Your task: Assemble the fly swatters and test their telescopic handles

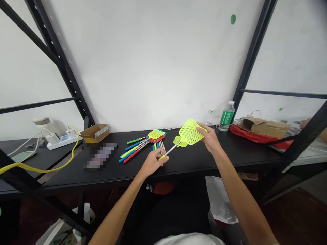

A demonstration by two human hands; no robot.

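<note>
Your left hand (pixel 153 163) closes round the handle of the neon-yellow plastic fly swatter (pixel 189 132); your right hand (pixel 209 139) pinches its mesh head. Long axis runs diagonally up-right, held above the black worktop (pixel 63 177)

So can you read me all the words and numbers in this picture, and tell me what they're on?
Nothing here is clear enough to quote.
Green label on the water bottle: white letters, too small to read.
Sticker on the cardboard box: print too small to read.
Blurred patch on the table: unreadable.
Yellow fly swatter: no writing seen.
</note>
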